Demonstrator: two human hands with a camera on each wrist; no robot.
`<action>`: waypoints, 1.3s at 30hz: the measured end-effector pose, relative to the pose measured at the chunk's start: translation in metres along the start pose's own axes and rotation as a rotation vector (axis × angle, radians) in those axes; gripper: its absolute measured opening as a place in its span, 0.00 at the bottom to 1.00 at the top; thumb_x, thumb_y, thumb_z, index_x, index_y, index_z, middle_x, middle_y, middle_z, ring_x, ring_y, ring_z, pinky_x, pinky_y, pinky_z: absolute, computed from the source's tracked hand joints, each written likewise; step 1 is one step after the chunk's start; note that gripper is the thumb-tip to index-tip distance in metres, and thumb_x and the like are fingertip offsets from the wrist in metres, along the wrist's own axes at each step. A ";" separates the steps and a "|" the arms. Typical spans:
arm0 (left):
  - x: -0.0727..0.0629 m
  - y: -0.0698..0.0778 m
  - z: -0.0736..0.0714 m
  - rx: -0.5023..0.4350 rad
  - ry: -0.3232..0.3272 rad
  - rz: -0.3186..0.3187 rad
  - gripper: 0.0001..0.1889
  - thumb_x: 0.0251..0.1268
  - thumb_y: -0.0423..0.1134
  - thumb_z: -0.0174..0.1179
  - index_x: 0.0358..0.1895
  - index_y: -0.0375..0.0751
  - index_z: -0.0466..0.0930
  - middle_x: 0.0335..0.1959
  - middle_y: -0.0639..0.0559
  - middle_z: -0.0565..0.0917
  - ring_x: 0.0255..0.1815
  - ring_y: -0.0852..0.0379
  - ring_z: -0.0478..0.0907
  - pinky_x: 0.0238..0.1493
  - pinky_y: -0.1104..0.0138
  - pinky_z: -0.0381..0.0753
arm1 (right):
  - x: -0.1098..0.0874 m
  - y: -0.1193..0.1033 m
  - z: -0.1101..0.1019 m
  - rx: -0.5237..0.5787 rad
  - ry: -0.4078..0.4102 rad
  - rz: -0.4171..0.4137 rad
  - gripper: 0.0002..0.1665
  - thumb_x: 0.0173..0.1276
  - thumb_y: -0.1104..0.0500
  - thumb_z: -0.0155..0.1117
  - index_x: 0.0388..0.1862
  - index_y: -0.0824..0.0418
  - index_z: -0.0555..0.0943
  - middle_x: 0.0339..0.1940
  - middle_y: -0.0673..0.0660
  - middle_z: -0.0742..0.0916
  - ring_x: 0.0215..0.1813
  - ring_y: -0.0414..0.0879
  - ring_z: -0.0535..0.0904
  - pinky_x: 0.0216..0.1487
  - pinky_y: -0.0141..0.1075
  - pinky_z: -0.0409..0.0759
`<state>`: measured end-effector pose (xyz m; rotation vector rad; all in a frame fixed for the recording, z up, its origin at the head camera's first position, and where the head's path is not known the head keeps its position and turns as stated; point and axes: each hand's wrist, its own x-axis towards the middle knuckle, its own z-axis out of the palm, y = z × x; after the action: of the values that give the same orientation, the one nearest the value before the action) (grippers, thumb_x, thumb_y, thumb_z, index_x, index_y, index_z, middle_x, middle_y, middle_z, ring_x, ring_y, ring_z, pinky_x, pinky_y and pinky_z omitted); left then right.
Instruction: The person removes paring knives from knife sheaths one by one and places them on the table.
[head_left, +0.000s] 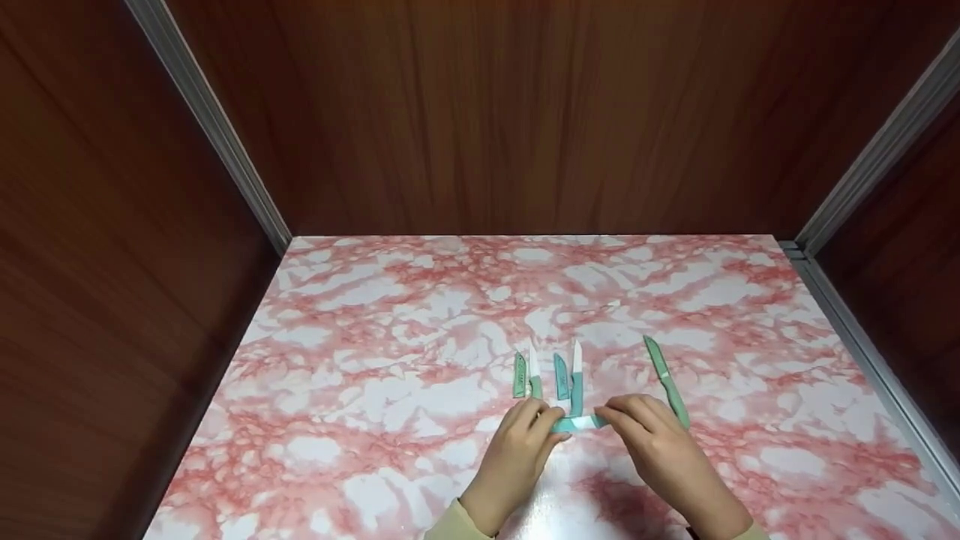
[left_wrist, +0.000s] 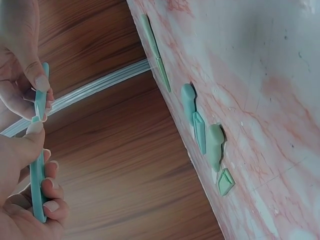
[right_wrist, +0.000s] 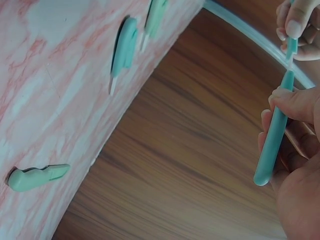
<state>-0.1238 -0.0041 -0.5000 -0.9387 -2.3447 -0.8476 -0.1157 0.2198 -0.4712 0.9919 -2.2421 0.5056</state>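
Note:
Both hands meet low over the near side of the table. My right hand point(head_left: 661, 444) grips the teal handle point(right_wrist: 273, 137) of a small knife, its fingers wrapped round it. A teal blade sheath point(left_wrist: 37, 175) is held in my left hand point(head_left: 511, 448), thumb along one side. Between the hands a short stretch of white blade point(head_left: 583, 423) shows, its tip end at the mouth of the sheath. Just beyond lie a teal knife point(head_left: 577, 382) with a bare white blade and a teal sheath point(head_left: 561, 376) beside it.
Left of those lie a green-handled knife point(head_left: 535, 379), blade bare, and a green sheath point(head_left: 520, 375). A sheathed green knife point(head_left: 666, 381) rests beyond the right hand. Brown wood-grain panels point(head_left: 487, 112) surround the pink-and-white marbled table point(head_left: 360, 330) at the back and sides.

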 end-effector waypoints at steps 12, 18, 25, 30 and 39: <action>-0.001 -0.002 0.000 0.017 0.006 0.004 0.12 0.67 0.42 0.58 0.50 0.41 0.77 0.41 0.56 0.70 0.42 0.63 0.70 0.46 0.78 0.70 | -0.001 0.002 0.000 0.007 -0.004 0.010 0.27 0.81 0.53 0.33 0.49 0.61 0.82 0.46 0.51 0.81 0.48 0.45 0.76 0.52 0.28 0.71; -0.002 -0.002 -0.001 0.014 -0.009 -0.005 0.12 0.67 0.42 0.58 0.50 0.41 0.77 0.41 0.55 0.71 0.41 0.62 0.70 0.44 0.77 0.71 | -0.002 0.002 0.000 0.009 -0.010 0.011 0.27 0.81 0.53 0.34 0.50 0.60 0.82 0.46 0.51 0.81 0.47 0.45 0.76 0.52 0.29 0.71; -0.003 -0.003 0.001 0.001 0.011 0.009 0.12 0.67 0.41 0.57 0.49 0.39 0.77 0.40 0.55 0.71 0.41 0.62 0.70 0.45 0.78 0.72 | -0.002 0.002 0.000 -0.002 -0.014 0.020 0.27 0.81 0.53 0.33 0.49 0.59 0.83 0.46 0.50 0.81 0.48 0.45 0.76 0.52 0.30 0.71; -0.003 -0.003 0.001 -0.002 0.023 0.016 0.12 0.67 0.41 0.57 0.49 0.40 0.77 0.40 0.55 0.71 0.41 0.62 0.70 0.45 0.77 0.71 | -0.002 0.002 0.000 -0.006 -0.018 0.023 0.27 0.81 0.52 0.33 0.50 0.59 0.82 0.46 0.50 0.80 0.48 0.45 0.76 0.52 0.31 0.71; -0.004 -0.005 0.001 0.000 0.022 0.009 0.12 0.68 0.43 0.56 0.50 0.42 0.77 0.40 0.56 0.71 0.43 0.62 0.70 0.47 0.78 0.70 | -0.003 0.002 0.000 -0.003 -0.015 0.023 0.27 0.81 0.53 0.33 0.50 0.59 0.83 0.47 0.51 0.81 0.48 0.45 0.76 0.52 0.30 0.72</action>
<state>-0.1249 -0.0079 -0.5044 -0.9354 -2.3203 -0.8499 -0.1155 0.2232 -0.4737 0.9717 -2.2693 0.5060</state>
